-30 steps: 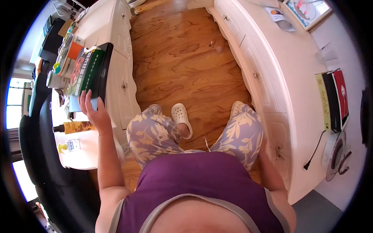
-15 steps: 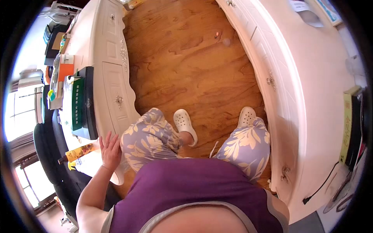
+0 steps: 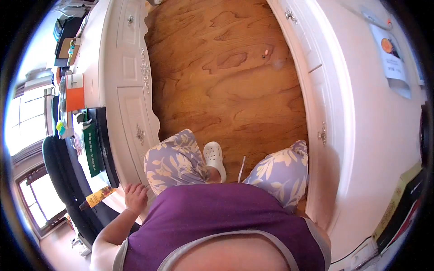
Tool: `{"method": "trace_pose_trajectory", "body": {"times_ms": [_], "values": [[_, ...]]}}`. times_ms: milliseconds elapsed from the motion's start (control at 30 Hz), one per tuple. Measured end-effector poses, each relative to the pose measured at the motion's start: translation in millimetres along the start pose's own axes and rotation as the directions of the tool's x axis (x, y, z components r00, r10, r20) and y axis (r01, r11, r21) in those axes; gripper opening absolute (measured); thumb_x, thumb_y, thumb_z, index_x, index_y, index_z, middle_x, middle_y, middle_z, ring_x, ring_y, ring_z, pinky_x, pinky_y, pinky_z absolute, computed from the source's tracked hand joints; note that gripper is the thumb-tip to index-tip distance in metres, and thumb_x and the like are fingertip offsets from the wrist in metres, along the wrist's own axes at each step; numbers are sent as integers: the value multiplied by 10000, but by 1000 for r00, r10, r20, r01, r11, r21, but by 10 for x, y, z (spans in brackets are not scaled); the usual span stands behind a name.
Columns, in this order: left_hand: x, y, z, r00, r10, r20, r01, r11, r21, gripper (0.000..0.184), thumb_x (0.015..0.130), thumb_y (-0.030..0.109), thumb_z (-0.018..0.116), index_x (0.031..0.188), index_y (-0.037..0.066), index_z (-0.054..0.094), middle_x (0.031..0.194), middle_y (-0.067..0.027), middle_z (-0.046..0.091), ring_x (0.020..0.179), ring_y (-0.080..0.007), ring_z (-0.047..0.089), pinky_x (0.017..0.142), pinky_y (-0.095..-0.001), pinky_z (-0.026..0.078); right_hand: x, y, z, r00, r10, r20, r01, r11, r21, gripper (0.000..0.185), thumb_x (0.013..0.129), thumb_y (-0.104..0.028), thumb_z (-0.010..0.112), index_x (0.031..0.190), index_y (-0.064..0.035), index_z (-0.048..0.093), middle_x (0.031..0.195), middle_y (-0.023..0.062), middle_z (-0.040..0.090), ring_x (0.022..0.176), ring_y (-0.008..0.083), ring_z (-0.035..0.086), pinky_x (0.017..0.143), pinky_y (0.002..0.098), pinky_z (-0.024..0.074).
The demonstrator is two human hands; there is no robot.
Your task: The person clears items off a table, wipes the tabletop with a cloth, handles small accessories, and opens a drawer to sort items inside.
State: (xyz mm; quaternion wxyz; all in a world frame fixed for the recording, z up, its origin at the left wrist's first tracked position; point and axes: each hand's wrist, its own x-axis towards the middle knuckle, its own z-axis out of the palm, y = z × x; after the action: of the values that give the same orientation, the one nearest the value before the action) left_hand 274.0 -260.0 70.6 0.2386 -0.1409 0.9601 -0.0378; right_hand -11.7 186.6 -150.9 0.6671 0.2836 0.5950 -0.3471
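Observation:
My left hand [image 3: 135,197] rests at the edge of the white desk [image 3: 118,202], beside my left thigh. Its fingers are slightly bent and apart, and I see nothing in them. Just left of it, a yellow bottle [image 3: 100,197] with a dark cap lies tilted in view at the desk edge. Close by are a green book [image 3: 91,151] and a black box-like object [image 3: 105,149]. My right arm goes out of sight past the shoulder, so my right hand does not show.
White drawers [image 3: 131,108] with ornate handles line the left side, and a long white cabinet [image 3: 339,149] runs along the right. Wooden floor [image 3: 226,90] lies between them, with a small pinkish object [image 3: 266,52] on it. A dark chair [image 3: 63,176] stands beyond the desk.
My left hand has moved slightly right and down, its fingers now more bent. The view has shifted forward, with the furniture sliding down; my right shoe has gone out of sight.

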Motion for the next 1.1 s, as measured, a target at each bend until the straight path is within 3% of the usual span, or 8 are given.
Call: {"method": "trace_pose_trajectory", "body": {"times_ms": [167, 233, 333, 533, 567, 600, 633, 1100], "values": [[-179, -125, 94, 1000, -1, -10, 1, 1000, 9, 235, 635, 103, 598, 870, 92, 591, 903, -57, 585, 952, -233, 540, 857, -422, 377, -351, -368, 130, 1000, -20, 9, 20, 999, 30, 346, 911, -216, 464, 1160, 13, 537, 1120, 151, 572, 971, 221, 551, 853, 296, 418], [-247, -220, 319, 987, -19, -161, 16, 1000, -21, 204, 660, 157, 591, 853, 93, 598, 900, -52, 587, 922, -229, 545, 819, -406, 400, -529, -458, 130, 999, -49, -21, 51, 996, 71, 350, 913, -221, 461, 1164, 12, 536, 1134, 153, 569, 982, 223, 550, 861, 295, 416], [-156, -434, 488, 954, 154, -258, -143, 988, 62, 159, 693, 138, 540, 838, 95, 589, 895, -43, 578, 921, -212, 543, 835, -404, 398, -751, -637, 178, 996, -84, -8, 85, 991, 105, 356, 917, -227, 458, 1171, 10, 535, 1155, 155, 565, 998, 226, 548, 872, 293, 412], [-82, -478, 389, 951, 86, -297, -103, 994, -41, 135, 663, 107, 571, 797, 100, 586, 795, -68, 566, 852, -234, 538, 840, -394, 385, -1050, -930, 445, 997, -73, 1, 69, 944, 322, 368, 923, -239, 451, 1185, 7, 532, 1197, 160, 557, 1030, 233, 545, 895, 290, 405], [-68, -466, 351, 947, 81, -310, -101, 994, -50, 135, 663, 107, 571, 797, 100, 586, 795, -68, 566, 852, -234, 538, 840, -394, 385, -1155, -912, 460, 969, -247, -30, 235, 950, -205, 365, 917, -236, 459, 1183, 3, 537, 1198, 160, 558, 1035, 235, 544, 907, 291, 395], [-77, -439, 327, 943, 78, -324, -98, 994, -48, 127, 649, 86, 577, 775, 97, 584, 771, -74, 561, 834, -245, 538, 817, -395, 391, -1228, -875, 461, 909, -412, -61, 262, 679, -686, 362, 911, -232, 466, 1180, -1, 542, 1198, 160, 559, 1040, 236, 543, 918, 292, 385], [-97, -416, 337, 939, 78, -336, -98, 994, -46, 123, 635, 65, 583, 754, 94, 582, 746, -79, 556, 816, -257, 537, 795, -397, 398, -1186, -822, 455, 896, -440, -65, 242, 605, -759, 362, 910, -232, 468, 1178, -1, 543, 1188, 159, 562, 1034, 235, 546, 914, 294, 388], [-128, -421, 304, 827, 5, -562, -172, 954, -245, 157, 682, -30, 561, 823, 37, 543, 817, -139, 555, 864, -343, 531, 762, -424, 444, -1163, -451, 331, 908, -401, -125, 165, 614, -772, 358, 893, -232, 482, 1150, 6, 554, 1050, 143, 609, 940, 221, 576, 849, 328, 437]]}}
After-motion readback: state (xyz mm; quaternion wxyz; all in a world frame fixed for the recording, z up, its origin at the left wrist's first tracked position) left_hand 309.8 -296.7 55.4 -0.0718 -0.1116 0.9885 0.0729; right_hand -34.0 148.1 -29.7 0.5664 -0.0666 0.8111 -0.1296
